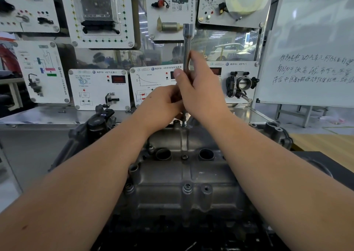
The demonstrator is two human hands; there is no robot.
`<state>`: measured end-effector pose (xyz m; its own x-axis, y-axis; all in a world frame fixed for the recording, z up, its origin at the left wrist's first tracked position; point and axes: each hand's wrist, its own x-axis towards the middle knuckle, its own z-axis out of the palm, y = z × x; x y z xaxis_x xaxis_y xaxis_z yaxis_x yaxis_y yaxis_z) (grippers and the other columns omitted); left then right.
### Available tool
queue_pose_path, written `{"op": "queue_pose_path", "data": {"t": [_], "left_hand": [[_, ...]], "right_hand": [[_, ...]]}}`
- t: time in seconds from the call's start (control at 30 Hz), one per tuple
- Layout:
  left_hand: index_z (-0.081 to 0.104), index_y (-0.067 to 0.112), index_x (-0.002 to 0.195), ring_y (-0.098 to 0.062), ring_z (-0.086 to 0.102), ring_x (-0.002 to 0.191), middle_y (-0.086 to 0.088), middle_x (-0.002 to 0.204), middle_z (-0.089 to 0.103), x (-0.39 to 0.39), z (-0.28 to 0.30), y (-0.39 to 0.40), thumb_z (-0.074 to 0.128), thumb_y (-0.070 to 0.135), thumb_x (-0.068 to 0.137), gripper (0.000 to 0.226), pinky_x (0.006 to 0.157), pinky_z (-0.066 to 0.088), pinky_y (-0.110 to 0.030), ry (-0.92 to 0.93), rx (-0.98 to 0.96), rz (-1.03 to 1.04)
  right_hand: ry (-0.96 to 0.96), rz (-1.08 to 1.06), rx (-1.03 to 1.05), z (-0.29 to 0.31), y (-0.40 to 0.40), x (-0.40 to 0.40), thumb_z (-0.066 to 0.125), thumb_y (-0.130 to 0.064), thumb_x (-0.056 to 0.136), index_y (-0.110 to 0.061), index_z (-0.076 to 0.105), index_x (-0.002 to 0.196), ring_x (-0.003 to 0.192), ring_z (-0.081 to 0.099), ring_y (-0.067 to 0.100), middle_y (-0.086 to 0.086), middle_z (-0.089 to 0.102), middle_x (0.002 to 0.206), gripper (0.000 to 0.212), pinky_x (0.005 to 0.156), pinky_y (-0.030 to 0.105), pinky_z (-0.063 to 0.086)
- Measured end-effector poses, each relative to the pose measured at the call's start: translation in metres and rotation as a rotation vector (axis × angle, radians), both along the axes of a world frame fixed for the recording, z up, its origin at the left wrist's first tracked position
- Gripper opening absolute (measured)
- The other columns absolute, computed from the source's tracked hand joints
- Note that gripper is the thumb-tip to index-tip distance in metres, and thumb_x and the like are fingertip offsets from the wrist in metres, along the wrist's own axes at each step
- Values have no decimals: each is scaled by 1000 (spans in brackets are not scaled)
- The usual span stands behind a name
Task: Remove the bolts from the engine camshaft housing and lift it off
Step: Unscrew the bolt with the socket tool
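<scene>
With both forearms reaching over the engine, grips as follows. Left hand (162,101): fingers curled round the lower shaft of the socket extension bar (186,45), knuckles toward the camera; contact surface hidden behind the fist. Right hand (201,93): wrapped round the same bar just above the left hand, thumb (179,74) laid along the shaft, fingertips extended up the far side. Hands touching each other. Bar upright, slightly tilted, square-drive end uppermost, well above both hands. Below the fists: thin lower end of the tool seated on a bolt (183,123) at the far edge of the camshaft housing (183,174); exact engagement too small to confirm.

Camshaft housing: grey cast metal, seated on the engine in the centre of the view, between the forearms. On its centreline: one bolt head (184,156) between two round open bores, another bolt (187,188) nearer the camera beside an open threaded hole (206,189).

Behind the engine: training display panels with mounted sensors, among them a throttle body (242,85). At right: whiteboard (310,40) with handwritten lines.
</scene>
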<state>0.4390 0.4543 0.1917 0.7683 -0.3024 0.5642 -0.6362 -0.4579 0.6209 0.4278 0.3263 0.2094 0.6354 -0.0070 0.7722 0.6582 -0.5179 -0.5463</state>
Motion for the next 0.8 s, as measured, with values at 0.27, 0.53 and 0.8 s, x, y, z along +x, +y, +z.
{"op": "queue_pose_path", "data": {"t": [0.27,0.53,0.8], "left_hand": [[70,18,95,-22,73,77,-7,86,75,1,-2,-2,56,17,98,14,64,51,-18,11,-38,-5],[70,11,105,-24,75,80,-9,89,76,2,1,-1,60,8,95,14,80,59,-44,5,2,13],[68,7,105,-19,74,80,-10,91,76,0,-1,-3,55,14,101,16,64,55,-27,36,-12,20]], "right_hand": [[8,-9,-6,3,0,0,47,-23,105,-13,60,114,90,67,18,2,73,94,19,79,36,52],[-24,-22,-20,1,1,-2,55,-35,102,-19,54,136,80,61,9,-5,68,87,38,67,19,42],[-2,-23,23,2,-1,2,43,-24,106,-18,41,148,90,67,14,1,73,99,42,67,8,45]]}}
